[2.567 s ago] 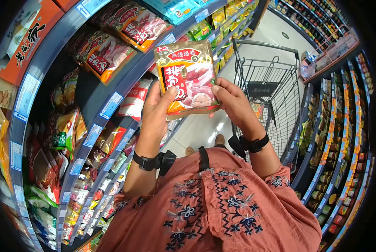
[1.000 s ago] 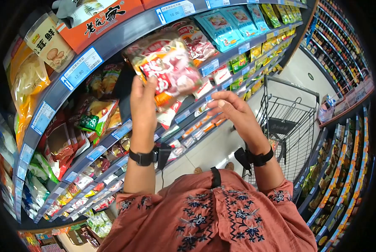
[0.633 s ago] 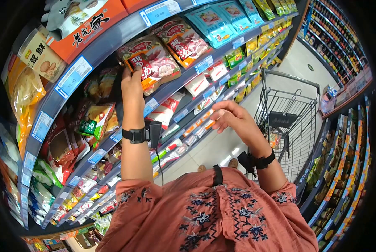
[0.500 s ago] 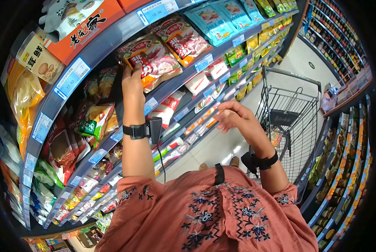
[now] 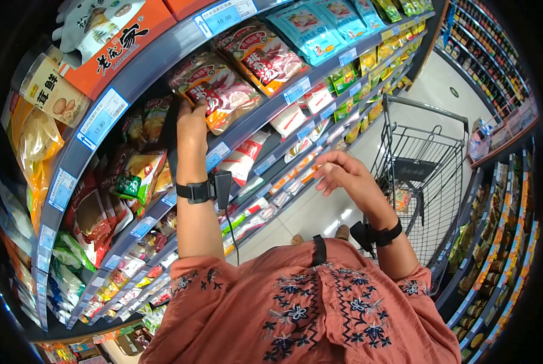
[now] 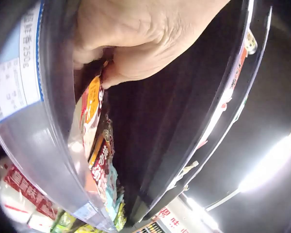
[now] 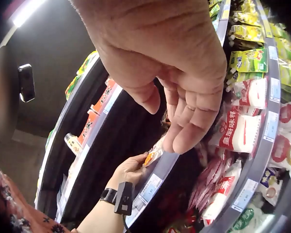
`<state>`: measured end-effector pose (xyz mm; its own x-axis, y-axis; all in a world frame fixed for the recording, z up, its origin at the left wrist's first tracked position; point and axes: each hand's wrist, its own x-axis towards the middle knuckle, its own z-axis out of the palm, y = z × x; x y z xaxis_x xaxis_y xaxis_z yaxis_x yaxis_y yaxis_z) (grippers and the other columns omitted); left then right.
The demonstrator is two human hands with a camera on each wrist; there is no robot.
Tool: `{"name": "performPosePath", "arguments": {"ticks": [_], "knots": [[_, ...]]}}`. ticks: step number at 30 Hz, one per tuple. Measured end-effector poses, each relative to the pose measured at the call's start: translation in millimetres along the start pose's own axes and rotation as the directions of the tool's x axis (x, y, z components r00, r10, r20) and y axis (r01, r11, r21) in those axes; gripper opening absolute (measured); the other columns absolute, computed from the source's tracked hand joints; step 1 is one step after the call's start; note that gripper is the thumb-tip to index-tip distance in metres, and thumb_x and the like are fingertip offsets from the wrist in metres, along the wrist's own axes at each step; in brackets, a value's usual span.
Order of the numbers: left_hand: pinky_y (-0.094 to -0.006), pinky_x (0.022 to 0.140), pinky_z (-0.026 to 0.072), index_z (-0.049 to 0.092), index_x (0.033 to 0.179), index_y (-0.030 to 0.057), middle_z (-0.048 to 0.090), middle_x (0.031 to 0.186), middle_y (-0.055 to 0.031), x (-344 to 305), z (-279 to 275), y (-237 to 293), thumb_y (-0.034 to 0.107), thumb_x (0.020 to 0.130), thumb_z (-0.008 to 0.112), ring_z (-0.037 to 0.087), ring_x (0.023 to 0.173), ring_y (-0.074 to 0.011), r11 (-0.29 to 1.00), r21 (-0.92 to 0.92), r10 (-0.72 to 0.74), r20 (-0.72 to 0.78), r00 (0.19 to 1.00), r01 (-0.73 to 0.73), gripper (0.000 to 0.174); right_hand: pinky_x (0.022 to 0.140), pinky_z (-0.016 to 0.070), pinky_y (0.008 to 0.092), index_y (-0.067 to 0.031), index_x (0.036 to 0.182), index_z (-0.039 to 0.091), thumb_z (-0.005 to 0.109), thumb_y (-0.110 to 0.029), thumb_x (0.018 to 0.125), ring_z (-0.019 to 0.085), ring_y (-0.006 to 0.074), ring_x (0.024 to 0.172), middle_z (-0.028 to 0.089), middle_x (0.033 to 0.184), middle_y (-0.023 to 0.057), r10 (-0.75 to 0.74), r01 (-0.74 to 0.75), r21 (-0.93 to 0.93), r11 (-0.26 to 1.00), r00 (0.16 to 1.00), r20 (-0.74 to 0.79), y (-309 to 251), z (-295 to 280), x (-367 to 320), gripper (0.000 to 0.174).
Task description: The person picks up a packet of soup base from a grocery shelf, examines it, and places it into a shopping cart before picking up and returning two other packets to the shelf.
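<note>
A brown, red and orange food packet [image 5: 226, 100] printed with raw meat lies on the shelf in the head view. My left hand [image 5: 191, 127] pinches its near left edge, thumb on the printed face. The fingers under it are hidden. In the left wrist view the thumb meets the edge of that packet [image 6: 93, 104] just behind the shelf lip. A matching packet [image 5: 262, 54] lies right beside it. My right hand [image 5: 347, 179] hangs in the air before the lower shelves, fingers loosely bent, holding nothing; the right wrist view shows it [image 7: 179, 82] from close up.
Blue pouches [image 5: 311, 33] stand farther along the same shelf. An orange box [image 5: 117, 48] sits on the shelf above. A price-tagged shelf edge [image 5: 104, 118] curves past my left arm. A wire shopping cart [image 5: 420, 161] stands in the aisle at the right.
Both hands held the packet up before me; the right hand let go. My left hand carried it leftward onto the shelf beside its match. Over the last half second, the hands barely moved.
</note>
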<state>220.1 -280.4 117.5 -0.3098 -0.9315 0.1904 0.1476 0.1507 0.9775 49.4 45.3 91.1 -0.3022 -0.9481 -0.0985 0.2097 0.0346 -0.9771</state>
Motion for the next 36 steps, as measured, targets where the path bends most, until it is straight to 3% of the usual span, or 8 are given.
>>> {"name": "performPosePath", "arguments": {"ticks": [7, 13, 14, 16, 18, 22, 27, 36], "knots": [[-0.0465, 0.091, 0.0491, 0.054, 0.125, -0.0035, 0.066, 0.112, -0.0307, -4.1, -9.9, 20.6, 0.037, 0.090, 0.067, 0.064, 0.106, -0.0446, 0.682, 0.721, 0.072, 0.099, 0.992, -0.121, 0.055, 0.072, 0.0546, 0.0269, -0.0032, 0.120, 0.059, 0.054, -0.027, 0.102, 0.067, 0.0130, 0.083, 0.068, 0.103, 0.0066, 0.021, -0.021, -0.019, 1.000, 0.999, 0.025, 6.3, 0.4, 4.1, 0.030], [-0.0504, 0.084, 0.0499, 0.061, 0.117, -0.0033, 0.066, 0.107, -0.0327, -22.7, -9.9, 40.1, 0.056, 0.087, 0.064, 0.065, 0.094, -0.0482, 0.259, 0.954, 0.255, 0.084, 0.963, -0.152, 0.066, 0.071, 0.0550, 0.0272, -0.0030, 0.119, 0.060, 0.055, -0.027, 0.101, 0.066, 0.0124, 0.081, 0.068, 0.101, 0.0056, 0.039, -0.039, -0.005, 0.999, 0.999, -0.003, 9.8, -1.7, 1.1, 0.030], [-0.0478, 0.085, 0.0498, 0.066, 0.111, -0.0040, 0.067, 0.103, -0.0324, -25.3, -8.0, 46.8, 0.054, 0.088, 0.065, 0.066, 0.097, -0.0449, 0.291, 0.952, 0.161, 0.047, 0.986, -0.093, 0.063, 0.070, 0.0550, 0.0273, -0.0031, 0.118, 0.060, 0.055, -0.027, 0.101, 0.066, 0.0125, 0.081, 0.068, 0.101, 0.0055, 0.040, -0.040, -0.001, 0.999, 0.999, -0.025, 12.7, -3.8, -0.4, 0.030], [-0.0390, 0.079, 0.0511, 0.067, 0.112, -0.0038, 0.071, 0.094, -0.0197, -33.0, -1.3, 49.5, 0.040, 0.091, 0.069, 0.068, 0.081, -0.0285, 0.427, 0.831, 0.428, 0.161, 0.890, -0.356, 0.049, 0.067, 0.0553, 0.0278, -0.0035, 0.118, 0.060, 0.056, -0.026, 0.100, 0.067, 0.0133, 0.080, 0.067, 0.100, 0.0051, 0.029, -0.028, 0.037, 0.999, 0.999, -0.022, 24.2, -11.4, 0.9, 0.029], [-0.0232, 0.065, 0.0468, 0.060, 0.122, -0.0007, 0.062, 0.086, -0.0026, -69.5, 29.9, 58.3, 0.018, 0.099, 0.063, 0.054, 0.073, -0.0074, 0.771, 0.506, 0.400, 0.090, 0.912, -0.388, 0.030, 0.067, 0.0553, 0.0278, -0.0032, 0.118, 0.060, 0.057, -0.025, 0.100, 0.067, 0.0138, 0.080, 0.068, 0.099, 0.0057, 0.018, -0.016, 0.054, 0.998, 0.999, -0.039, 31.6, -18.1, -4.9, 0.029], [-0.0221, 0.061, 0.0446, 0.062, 0.118, 0.0007, 0.061, 0.089, -0.0023, -130.4, 75.7, 30.4, 0.011, 0.100, 0.058, 0.052, 0.069, -0.0068, 0.868, 0.356, 0.223, 0.341, 0.913, -0.345, 0.021, 0.069, 0.0553, 0.0277, -0.0023, 0.119, 0.060, 0.056, -0.024, 0.100, 0.068, 0.0139, 0.082, 0.068, 0.100, 0.0071, 0.045, -0.036, 0.085, 0.996, 0.993, -0.107, 35.5, -44.0, -21.2, 0.029], [-0.0224, 0.060, 0.0462, 0.065, 0.113, 0.0021, 0.063, 0.084, -0.0022, -182.2, 135.2, -31.3, 0.011, 0.099, 0.058, 0.056, 0.069, -0.0065, 0.899, 0.395, -0.157, 0.693, 0.704, -0.189, 0.017, 0.069, 0.0559, 0.0281, -0.0010, 0.118, 0.061, 0.056, -0.022, 0.100, 0.068, 0.0140, 0.082, 0.068, 0.100, 0.0085, 0.058, -0.007, 0.145, 0.989, 0.937, -0.346, 22.6, -114.7, -64.1, 0.028], [-0.0250, 0.063, 0.0511, 0.065, 0.110, -0.0001, 0.067, 0.084, -0.0046, -207.0, 238.6, -87.3, 0.012, 0.099, 0.058, 0.062, 0.073, -0.0091, 0.833, 0.553, -0.489, 0.759, 0.430, -0.028, 0.018, 0.069, 0.0570, 0.0268, 0.0005, 0.112, 0.062, 0.058, -0.021, 0.099, 0.069, 0.0161, 0.081, 0.069, 0.098, 0.0107, 0.072, 0.061, 0.122, 0.991, 0.525, -0.848, 48.8, -320.9, -160.3, 0.025]]}}
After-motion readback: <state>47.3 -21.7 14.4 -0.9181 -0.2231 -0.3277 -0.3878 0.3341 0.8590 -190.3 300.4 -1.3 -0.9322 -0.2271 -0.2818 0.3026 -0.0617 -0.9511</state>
